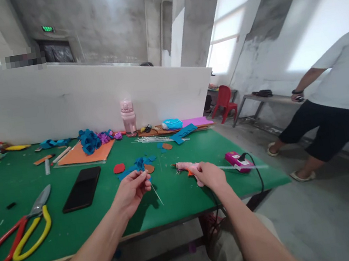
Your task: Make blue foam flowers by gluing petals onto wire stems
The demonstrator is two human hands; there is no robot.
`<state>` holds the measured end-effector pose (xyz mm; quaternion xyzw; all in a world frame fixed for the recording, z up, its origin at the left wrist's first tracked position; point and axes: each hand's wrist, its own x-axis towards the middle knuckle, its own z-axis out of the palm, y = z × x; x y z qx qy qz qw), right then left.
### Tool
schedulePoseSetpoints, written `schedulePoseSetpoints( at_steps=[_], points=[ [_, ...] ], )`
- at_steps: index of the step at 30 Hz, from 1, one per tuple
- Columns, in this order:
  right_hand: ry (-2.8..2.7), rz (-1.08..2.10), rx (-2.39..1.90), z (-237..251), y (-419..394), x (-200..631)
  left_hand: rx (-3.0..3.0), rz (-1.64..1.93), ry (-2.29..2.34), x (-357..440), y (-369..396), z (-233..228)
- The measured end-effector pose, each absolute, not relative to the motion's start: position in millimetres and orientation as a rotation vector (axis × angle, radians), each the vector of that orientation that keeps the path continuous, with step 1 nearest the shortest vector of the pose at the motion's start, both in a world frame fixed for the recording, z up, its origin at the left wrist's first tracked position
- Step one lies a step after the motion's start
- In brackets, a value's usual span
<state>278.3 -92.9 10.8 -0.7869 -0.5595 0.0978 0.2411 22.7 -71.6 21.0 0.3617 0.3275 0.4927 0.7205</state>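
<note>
Pinched in my left hand (pixel 133 187) is a thin wire stem (pixel 157 194); a small blue flower (pixel 139 164) shows at the fingertips, seemingly on its upper end. My right hand (pixel 212 174) is closed around a pink hot glue gun (pixel 187 166), whose tip points left. From the gun's back end a clear glue stick (pixel 233 167) sticks out to the right. Blue petal pieces lie beside and behind my left hand, with a brown piece (pixel 149 168) and a red piece (pixel 119 168) close by. Part of the wire is hidden by my fingers.
Scissors (pixel 37 209) and a black phone (pixel 82 189) lie on the green table (pixel 179 204) at left. A pink power strip (pixel 239 161) with a black cable is at right. Behind are blue flowers (pixel 89 141) and a pink bottle (pixel 129 118). Another person (pixel 337 91) stands at right.
</note>
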Motion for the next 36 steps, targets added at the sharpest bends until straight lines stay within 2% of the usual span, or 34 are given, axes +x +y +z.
schedulePoseSetpoints(
  at_steps=[2,4,8,12,22,32,36],
  points=[
    [-1.525,0.152,-2.108,17.6,-94.0,265.3,0.818,1.086,0.703,22.9,-72.1,20.7],
    [-1.538,0.219,-1.812,21.0,-94.4,243.6,0.823,1.089,0.693,23.7,-72.6,19.9],
    [-1.324,0.896,-1.173,16.5,-96.1,187.0,0.828,1.101,0.688,26.5,-72.3,17.7],
    [-1.138,1.096,-0.932,10.1,-98.3,149.7,0.801,1.127,0.699,29.1,-70.2,15.7],
    [-1.098,1.125,-0.874,12.3,-101.3,144.2,0.808,1.108,0.68,35.6,-74.2,13.5],
    [-1.49,0.531,-1.028,12.0,-109.6,145.3,0.801,1.182,0.737,39.1,-76.6,13.8],
    [-1.361,0.693,-1.006,12.8,-106.7,146.6,0.838,1.167,0.707,39.6,-76.4,13.2]
  ],
)
